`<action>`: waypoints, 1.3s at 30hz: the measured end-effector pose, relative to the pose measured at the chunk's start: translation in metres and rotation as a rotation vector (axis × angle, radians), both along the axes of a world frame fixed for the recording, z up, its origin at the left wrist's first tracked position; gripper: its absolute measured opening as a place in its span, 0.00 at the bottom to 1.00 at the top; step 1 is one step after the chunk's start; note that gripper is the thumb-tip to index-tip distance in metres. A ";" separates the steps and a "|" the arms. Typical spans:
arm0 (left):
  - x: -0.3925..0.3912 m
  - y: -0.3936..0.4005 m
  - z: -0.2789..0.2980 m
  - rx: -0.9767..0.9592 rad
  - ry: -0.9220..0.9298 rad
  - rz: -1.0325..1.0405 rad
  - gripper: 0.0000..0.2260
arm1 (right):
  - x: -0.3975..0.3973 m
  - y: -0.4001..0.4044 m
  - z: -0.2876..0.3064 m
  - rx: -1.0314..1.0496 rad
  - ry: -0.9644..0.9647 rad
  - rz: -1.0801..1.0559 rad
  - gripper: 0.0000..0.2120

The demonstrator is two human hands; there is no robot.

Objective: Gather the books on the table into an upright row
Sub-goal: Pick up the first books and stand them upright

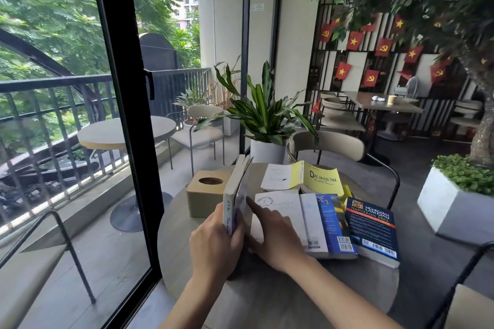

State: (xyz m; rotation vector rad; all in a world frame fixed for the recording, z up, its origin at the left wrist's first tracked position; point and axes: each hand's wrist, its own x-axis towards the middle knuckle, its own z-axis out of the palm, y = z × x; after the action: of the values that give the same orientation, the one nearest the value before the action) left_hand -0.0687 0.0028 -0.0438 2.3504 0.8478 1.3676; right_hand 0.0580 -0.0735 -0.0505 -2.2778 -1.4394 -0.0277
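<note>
Two thin pale books [236,195] stand upright on the round table [307,299], beside a tissue box. My left hand [216,243] grips their near edge. My right hand [272,238] rests flat on an open white-and-blue book [315,222], its forefinger touching the upright books. A dark blue book [374,232] lies flat at the right. A yellow book [318,179] lies open farther back.
A tan tissue box [205,193] stands left of the upright books. A potted plant [267,125] and a chair [328,147] are behind the table. A glass door frame [128,120] runs along the left. A chair back [459,283] is at the near right.
</note>
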 end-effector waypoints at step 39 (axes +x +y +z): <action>0.010 0.003 0.009 -0.403 0.077 -0.223 0.41 | -0.015 -0.029 -0.002 0.246 0.144 0.004 0.14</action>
State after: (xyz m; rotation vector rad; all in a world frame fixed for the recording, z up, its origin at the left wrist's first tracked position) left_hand -0.0590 0.0057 -0.0351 2.1163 0.7706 0.9233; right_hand 0.0428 -0.1023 -0.0524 -2.0346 -1.2905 -0.0366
